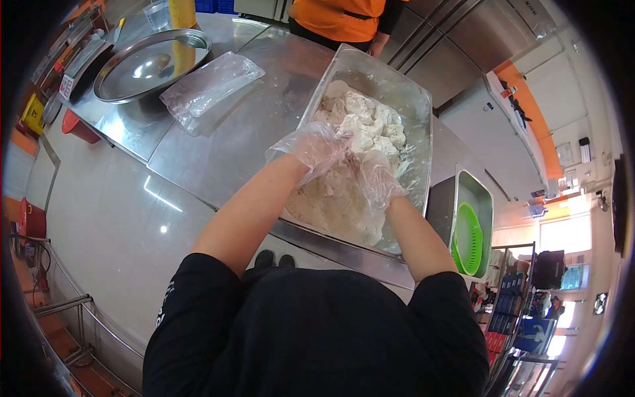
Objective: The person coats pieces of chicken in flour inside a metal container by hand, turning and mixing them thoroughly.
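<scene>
A deep rectangular steel pan (418,132) holds a heap of flour-coated pieces (372,122) at its far end. Loose flour (331,202) covers the near part of the floor. Both of my hands wear clear plastic gloves and are inside the pan. My left hand (321,147) is curled against the near left side of the heap. Close beside it, my right hand (376,175) bends its fingers inward at the heap's near edge. The fingertips of both are partly hidden among the floured pieces, whose kind the coating conceals.
A round steel tray (109,92) and a clear plastic bag (215,86) lie on the steel table (198,155) to the left. On the right, a green basket (468,231) sits in another steel pan (488,192). A person in an orange top (334,18) stands across the table.
</scene>
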Demonstrator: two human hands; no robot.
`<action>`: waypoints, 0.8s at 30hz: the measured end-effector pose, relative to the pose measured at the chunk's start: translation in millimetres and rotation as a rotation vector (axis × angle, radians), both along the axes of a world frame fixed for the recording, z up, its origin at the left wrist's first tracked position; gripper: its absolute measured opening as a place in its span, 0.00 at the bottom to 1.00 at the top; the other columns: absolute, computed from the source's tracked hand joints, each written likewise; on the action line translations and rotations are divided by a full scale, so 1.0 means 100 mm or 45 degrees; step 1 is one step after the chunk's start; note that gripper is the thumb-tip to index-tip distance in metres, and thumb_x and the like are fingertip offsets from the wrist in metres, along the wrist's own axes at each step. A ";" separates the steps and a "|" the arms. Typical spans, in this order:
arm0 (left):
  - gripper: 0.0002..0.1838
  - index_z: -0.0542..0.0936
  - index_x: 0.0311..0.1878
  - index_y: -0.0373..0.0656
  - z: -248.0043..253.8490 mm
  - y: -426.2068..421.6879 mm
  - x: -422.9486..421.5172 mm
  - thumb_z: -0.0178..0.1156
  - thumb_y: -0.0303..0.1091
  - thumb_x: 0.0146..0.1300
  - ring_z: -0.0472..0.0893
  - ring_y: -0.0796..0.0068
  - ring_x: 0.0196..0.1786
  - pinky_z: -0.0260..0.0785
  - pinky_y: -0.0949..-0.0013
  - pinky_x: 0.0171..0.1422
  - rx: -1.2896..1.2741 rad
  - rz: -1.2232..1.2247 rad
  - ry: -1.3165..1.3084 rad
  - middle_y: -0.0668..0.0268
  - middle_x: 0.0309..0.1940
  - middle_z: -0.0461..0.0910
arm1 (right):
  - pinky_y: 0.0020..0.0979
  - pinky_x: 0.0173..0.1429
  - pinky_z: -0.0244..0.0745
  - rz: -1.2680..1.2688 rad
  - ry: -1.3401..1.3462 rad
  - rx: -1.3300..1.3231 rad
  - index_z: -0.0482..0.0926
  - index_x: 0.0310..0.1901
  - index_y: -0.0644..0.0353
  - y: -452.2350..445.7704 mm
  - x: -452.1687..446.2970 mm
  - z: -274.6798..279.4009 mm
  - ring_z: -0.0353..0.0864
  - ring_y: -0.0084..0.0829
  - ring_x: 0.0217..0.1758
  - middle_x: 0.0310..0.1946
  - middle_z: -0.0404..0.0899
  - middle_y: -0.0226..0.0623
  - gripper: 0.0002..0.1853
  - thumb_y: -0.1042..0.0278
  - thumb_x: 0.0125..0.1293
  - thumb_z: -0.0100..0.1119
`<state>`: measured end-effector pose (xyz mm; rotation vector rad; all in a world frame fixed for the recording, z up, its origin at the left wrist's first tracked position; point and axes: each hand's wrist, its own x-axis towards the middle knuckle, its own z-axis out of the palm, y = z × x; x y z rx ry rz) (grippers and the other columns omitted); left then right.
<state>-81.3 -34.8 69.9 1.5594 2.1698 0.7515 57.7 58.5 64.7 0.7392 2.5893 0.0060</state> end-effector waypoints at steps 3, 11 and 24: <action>0.34 0.75 0.43 0.38 -0.27 0.11 -0.03 0.41 0.63 0.56 0.74 0.57 0.44 0.62 0.61 0.50 0.118 -0.024 -0.077 0.50 0.39 0.75 | 0.27 0.51 0.67 0.150 0.001 -0.046 0.62 0.58 0.53 -0.17 0.04 0.18 0.67 0.27 0.52 0.55 0.65 0.38 0.22 0.61 0.62 0.41; 0.29 0.78 0.38 0.40 -0.12 0.02 0.02 0.46 0.60 0.56 0.75 0.64 0.38 0.64 0.66 0.45 -0.061 0.056 -0.347 0.56 0.33 0.78 | 0.32 0.45 0.68 0.624 -0.077 0.066 0.68 0.48 0.58 -0.49 0.08 -0.25 0.73 0.33 0.43 0.44 0.72 0.37 0.18 0.62 0.56 0.47; 0.23 0.51 0.64 0.55 0.18 -0.01 0.02 0.29 0.42 0.66 0.72 0.55 0.49 0.61 0.57 0.56 -0.366 -0.426 0.458 0.50 0.49 0.70 | 0.34 0.42 0.69 0.368 0.287 -0.715 0.77 0.39 0.59 -0.38 0.18 -0.30 0.75 0.37 0.39 0.36 0.76 0.46 0.15 0.60 0.59 0.43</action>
